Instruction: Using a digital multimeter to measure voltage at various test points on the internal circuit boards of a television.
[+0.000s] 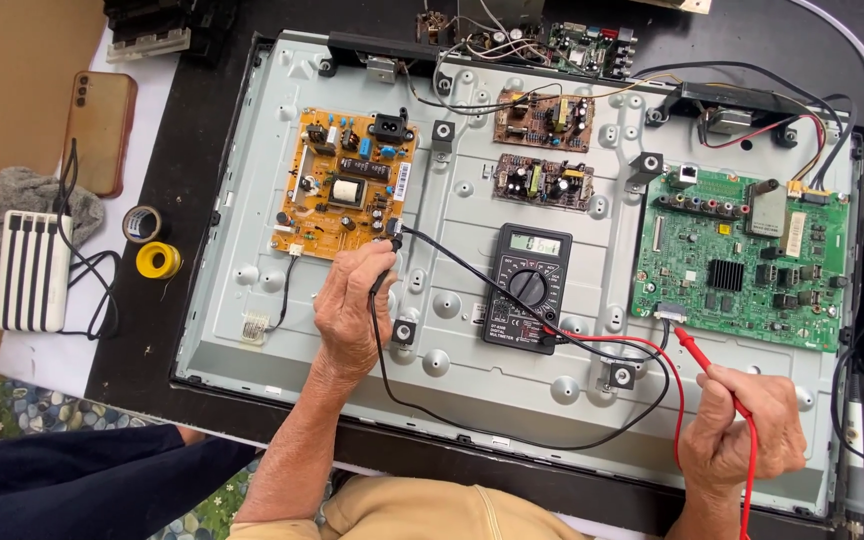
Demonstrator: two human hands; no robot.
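A black worktable (207, 120) stands over a pebble-patterned floor (12, 410) in daylight.

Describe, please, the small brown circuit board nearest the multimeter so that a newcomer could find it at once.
Start at the large grey metal back panel of the opened television and find the black digital multimeter with a round dial at its middle. Directly above the meter's display lies the small brown rectangular circuit board. A similar brown board sits above it, farther from the meter.

Small grey rectangular screen (535, 243) atop the black multimeter (525, 288) — mid-panel, white strip label (403, 182) edging the orange board (347, 186)
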